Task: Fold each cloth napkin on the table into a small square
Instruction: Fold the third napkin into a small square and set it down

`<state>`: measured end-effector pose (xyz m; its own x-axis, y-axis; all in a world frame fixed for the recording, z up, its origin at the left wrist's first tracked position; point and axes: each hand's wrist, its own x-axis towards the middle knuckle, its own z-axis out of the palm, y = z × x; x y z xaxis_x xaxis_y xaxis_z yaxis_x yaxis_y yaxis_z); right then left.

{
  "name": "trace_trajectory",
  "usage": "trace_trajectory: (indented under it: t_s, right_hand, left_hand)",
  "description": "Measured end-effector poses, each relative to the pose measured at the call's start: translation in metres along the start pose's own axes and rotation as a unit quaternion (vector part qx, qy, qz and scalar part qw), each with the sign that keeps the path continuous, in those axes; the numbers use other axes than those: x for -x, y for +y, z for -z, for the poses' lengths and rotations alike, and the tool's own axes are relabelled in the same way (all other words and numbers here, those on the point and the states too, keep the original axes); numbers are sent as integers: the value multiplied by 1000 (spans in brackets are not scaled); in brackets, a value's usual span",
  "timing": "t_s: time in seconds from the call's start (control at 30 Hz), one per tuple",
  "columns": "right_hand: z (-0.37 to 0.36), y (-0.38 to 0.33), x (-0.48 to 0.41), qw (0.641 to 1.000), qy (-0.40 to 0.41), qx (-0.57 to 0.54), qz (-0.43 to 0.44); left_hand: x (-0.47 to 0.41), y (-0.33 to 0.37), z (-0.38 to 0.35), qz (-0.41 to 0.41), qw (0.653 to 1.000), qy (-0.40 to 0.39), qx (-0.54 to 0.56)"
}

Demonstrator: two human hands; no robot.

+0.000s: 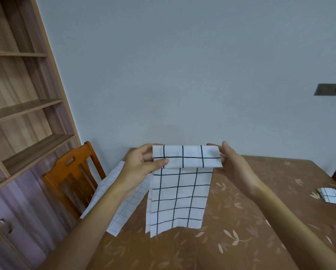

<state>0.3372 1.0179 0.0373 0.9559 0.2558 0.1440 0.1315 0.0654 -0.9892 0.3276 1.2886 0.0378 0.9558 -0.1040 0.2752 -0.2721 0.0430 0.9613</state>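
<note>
I hold a white napkin with a dark grid [179, 197] up above the table. It hangs as a long strip, its top end turned over toward me into a short flap. My left hand [141, 166] pinches the flap's left end, thumb on the front. My right hand [229, 162] grips the right end. A second, finer-checked napkin [122, 209] lies unfolded at the table's left edge, partly behind my left forearm. A small folded gridded napkin [329, 197] rests at the far right of the table.
The table [241, 221] wears a brown leaf-patterned cloth. An orange wooden chair [73, 182] stands at its left side, with a wooden shelf unit [23, 114] behind it. A plain wall with a dark switch plate [330, 89] lies beyond.
</note>
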Motion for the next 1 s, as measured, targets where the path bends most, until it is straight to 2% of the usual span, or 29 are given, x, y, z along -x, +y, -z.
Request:
trace_trajectory:
  t_s: [0.1, 0.27, 0.37, 0.47, 0.7, 0.83, 1.0]
  right_hand:
    - [-4, 6, 6, 995, -18, 93, 25]
    - [-8, 6, 5, 996, 12, 72, 49]
    - [-10, 2, 4, 994, 25, 61, 84]
    - [-13, -2, 4, 991, 36, 72, 106]
    - [-7, -5, 11, 979, -30, 171, 111]
    - [-1, -5, 12, 979, 12, 142, 143]
    - [6, 0, 11, 983, 15, 103, 150]
  left_hand:
    - [0, 2, 1, -12, 1000, 2, -10]
    - [-1, 3, 5, -32, 999, 10, -28]
    - [0, 0, 4, -8, 1000, -7, -6]
    - [2, -6, 2, -1, 999, -16, -35]
    - [4, -2, 4, -38, 997, -9, -72]
    - [3, 3, 12, 5, 999, -13, -36]
    - [5, 5, 11, 57, 998, 8, -6]
